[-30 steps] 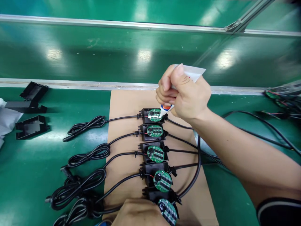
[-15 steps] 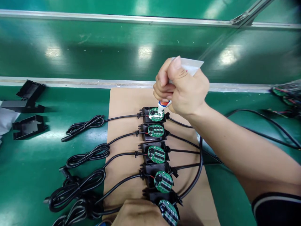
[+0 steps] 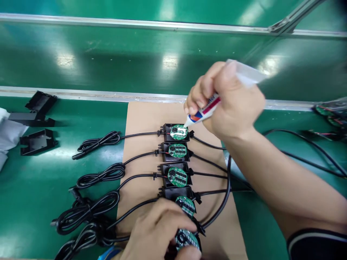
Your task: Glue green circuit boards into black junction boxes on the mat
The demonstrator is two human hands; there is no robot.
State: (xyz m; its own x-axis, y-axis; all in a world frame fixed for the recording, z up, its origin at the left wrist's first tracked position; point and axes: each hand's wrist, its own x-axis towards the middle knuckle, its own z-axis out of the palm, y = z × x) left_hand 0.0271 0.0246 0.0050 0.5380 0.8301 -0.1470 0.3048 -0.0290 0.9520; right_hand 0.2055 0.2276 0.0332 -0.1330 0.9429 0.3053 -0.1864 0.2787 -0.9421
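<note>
My right hand (image 3: 233, 97) is wrapped round a white glue tube (image 3: 207, 110) with a blue, orange and dark red print. Its nozzle points down at the farthest round green circuit board (image 3: 179, 132), where a white paste line lies across the parts. That board sits in an open black plastic box (image 3: 168, 128). At the bottom, my left hand (image 3: 159, 227) is closed round the nearest circuit board (image 3: 186, 238), index finger and thumb at its edges; most of its box is hidden. Between them lie more boards (image 3: 177, 177) in boxes, without paste.
Brown cardboard (image 3: 143, 115) lies under the row of boxes. Coiled black cables (image 3: 100, 175) run off to the left, others to the right. Empty black boxes (image 3: 39, 141) and a white bag (image 3: 12, 133) are at far left. More boards (image 3: 330, 112) sit at far right.
My right hand has moved right and tilted the tube, so more of its print shows, and the paste line has grown. My left hand has come forward, its fingers now round the nearest board.
</note>
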